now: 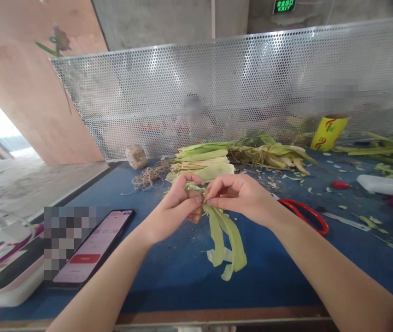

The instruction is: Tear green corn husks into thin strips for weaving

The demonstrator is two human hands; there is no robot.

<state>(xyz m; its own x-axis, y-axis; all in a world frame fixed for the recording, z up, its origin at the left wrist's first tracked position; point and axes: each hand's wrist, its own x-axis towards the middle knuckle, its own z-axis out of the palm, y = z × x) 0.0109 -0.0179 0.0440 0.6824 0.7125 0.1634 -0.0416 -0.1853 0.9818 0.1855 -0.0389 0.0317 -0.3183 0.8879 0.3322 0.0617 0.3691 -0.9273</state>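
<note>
Leaf strips: hanging down from both hands, over the blue table.
Left hand: pinching the top of the strips.
Right hand: pinching there too, just beside the left.
Leaf pile: lying behind the hands.
Red scissors: lying beside the right wrist.

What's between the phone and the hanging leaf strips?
The left forearm, then almost bare blue tabletop up to the leaf strips; it shows in the head view.
</note>
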